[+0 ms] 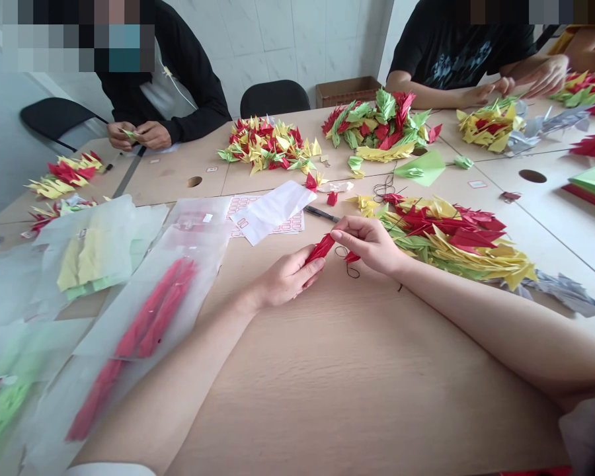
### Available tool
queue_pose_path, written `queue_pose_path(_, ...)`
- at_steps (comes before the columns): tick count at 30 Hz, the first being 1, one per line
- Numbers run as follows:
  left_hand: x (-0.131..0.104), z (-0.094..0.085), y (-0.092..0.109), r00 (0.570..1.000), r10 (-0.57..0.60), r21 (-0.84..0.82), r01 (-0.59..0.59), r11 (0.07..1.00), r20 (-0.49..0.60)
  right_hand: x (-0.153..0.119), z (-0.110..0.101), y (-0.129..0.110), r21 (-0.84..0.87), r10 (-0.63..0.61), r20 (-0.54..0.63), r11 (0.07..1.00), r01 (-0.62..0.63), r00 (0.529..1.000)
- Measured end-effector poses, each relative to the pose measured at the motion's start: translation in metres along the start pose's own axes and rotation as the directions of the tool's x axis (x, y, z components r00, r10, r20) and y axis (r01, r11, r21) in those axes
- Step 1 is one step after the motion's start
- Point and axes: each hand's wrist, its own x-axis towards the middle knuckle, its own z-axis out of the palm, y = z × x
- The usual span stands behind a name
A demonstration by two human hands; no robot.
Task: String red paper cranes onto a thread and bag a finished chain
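Observation:
My left hand (290,277) is closed around a small bundle of folded red paper pieces (321,248), which look like flattened origami cranes. Thumb and fingers of my right hand (369,243) pinch together at the upper end of that bundle; what lies between the fingertips is too small to make out. Another red folded piece (352,257) shows just under the right hand. Dark thread (351,271) loops down to the table beside it. Right of my hands lies a heap of strung red, yellow and green paper cranes (469,238).
Clear plastic bags (198,228) with red, yellow and green folded paper cover the left side. A white paper slip (275,208) and a black pen (322,214) lie beyond my hands. More crane heaps (272,142) stand farther back, where co-workers (188,66) sit handling paper.

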Motion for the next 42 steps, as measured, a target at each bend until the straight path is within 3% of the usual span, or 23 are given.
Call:
queue_pose_path(8, 0.000, 0.000, -0.003, 0.999, -0.026, 0.003, 0.026, 1.000, -0.026, -0.004, 0.003, 0.000, -0.149, 0.008, 0.037, 0.989, -0.002, 0.999)
queue_pose_path(11, 0.001, 0.000, -0.003, 0.998, -0.053, -0.204, 0.061, 0.977, 0.045, -0.006, 0.005, -0.002, -0.133, 0.015, 0.070, 0.991, -0.006, 0.997)
queue_pose_path(15, 0.002, -0.005, 0.000, 0.982, -0.118, -0.534, 0.179, 0.826, 0.147, -0.008, 0.007, -0.005, -0.085, 0.038, 0.107, 0.996, -0.029, 0.993)
queue_pose_path(19, 0.004, -0.012, 0.000, 0.972, -0.140, -0.659, 0.233, 0.716, 0.191, -0.007, 0.005, -0.003, -0.122, 0.050, 0.088, 0.992, -0.039, 0.995)
queue_pose_path(26, 0.004, -0.011, -0.003, 0.963, -0.154, -0.656, 0.265, 0.707, 0.223, -0.004, 0.003, 0.002, -0.170, -0.045, -0.021, 0.985, 0.040, 0.999)
queue_pose_path(35, 0.005, -0.010, -0.006, 0.961, -0.184, -0.643, 0.276, 0.714, 0.209, 0.002, 0.000, 0.011, -0.067, -0.076, -0.227, 0.996, 0.062, 0.971)
queue_pose_path(42, 0.006, -0.012, -0.009, 0.969, -0.159, -0.606, 0.243, 0.758, 0.191, 0.001, 0.001, 0.011, -0.051, -0.075, -0.250, 0.997, 0.064, 0.965)
